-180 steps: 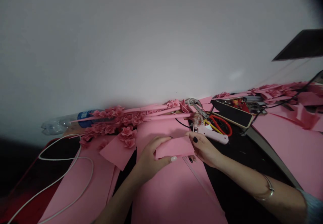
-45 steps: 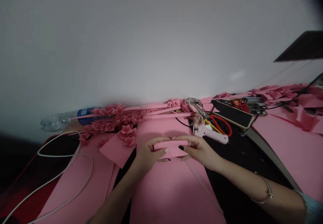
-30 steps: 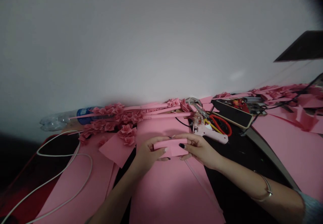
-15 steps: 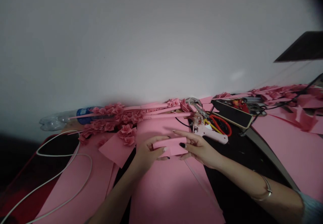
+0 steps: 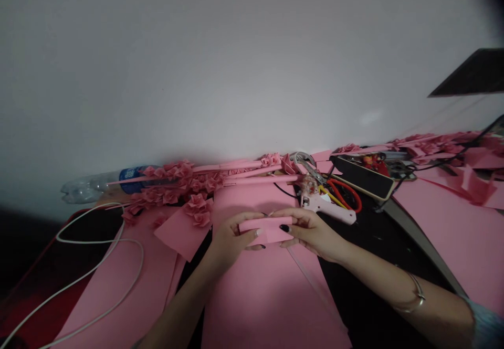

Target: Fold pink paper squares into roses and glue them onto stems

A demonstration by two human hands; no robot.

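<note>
Between my two hands is a small folded pink paper (image 5: 270, 230), held level above a large pink sheet (image 5: 252, 296). My left hand (image 5: 234, 236) pinches its left end, thumb on the near face and fingers behind and below. At the right end, my right hand (image 5: 309, 232) grips it with the dark-nailed thumb in front and fingers along the top and underneath. A pale glue gun (image 5: 331, 209) lies just beyond my right hand. Pink paper flowers (image 5: 197, 207) rest to the left on a square of pink paper.
A plastic bottle (image 5: 88, 188) lies at the back left near a looped white cable (image 5: 137, 244). Pliers with red handles (image 5: 348, 194) and a phone (image 5: 364, 177) sit at the back right. More pink sheets (image 5: 452, 233) lie at the right.
The fingers of my right hand have come down onto the top edge of the folded paper and now nearly meet my left fingertips. The paper has hardly moved.
</note>
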